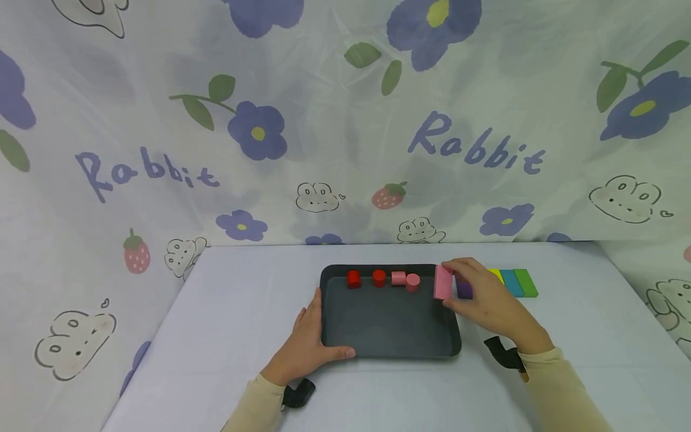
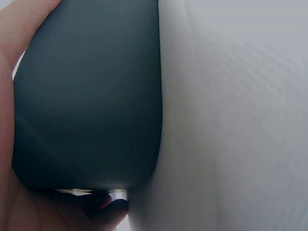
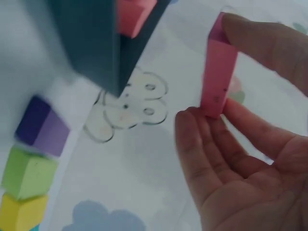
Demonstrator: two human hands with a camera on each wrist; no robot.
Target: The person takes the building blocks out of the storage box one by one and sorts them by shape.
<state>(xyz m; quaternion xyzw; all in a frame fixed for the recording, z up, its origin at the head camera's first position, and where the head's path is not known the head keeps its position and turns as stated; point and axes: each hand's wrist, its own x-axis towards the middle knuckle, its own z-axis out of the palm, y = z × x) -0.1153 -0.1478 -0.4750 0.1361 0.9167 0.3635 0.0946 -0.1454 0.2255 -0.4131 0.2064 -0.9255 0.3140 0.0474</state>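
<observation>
Pink block [image 1: 443, 282] is held at the right rim of a dark tray [image 1: 388, 330], by its far right corner; the tray lies near the counter's [image 1: 216, 336] far edge. The right hand [image 1: 488, 295] pinches it, grip clamped on the block's two ends between thumb and fingers. The left hand [image 1: 303, 348] rests against the tray's near left corner, thumb and fingers spread apart. Red cylinders [image 1: 353, 279] and pink cylinders [image 1: 398, 278], two each, sit along the tray's far side. Toward the counter's far right corner runs a row: purple block [image 1: 462, 288], light green block [image 3: 30, 174], yellow block [image 1: 496, 274], blue block [image 1: 511, 283], green block [image 1: 525, 282].
</observation>
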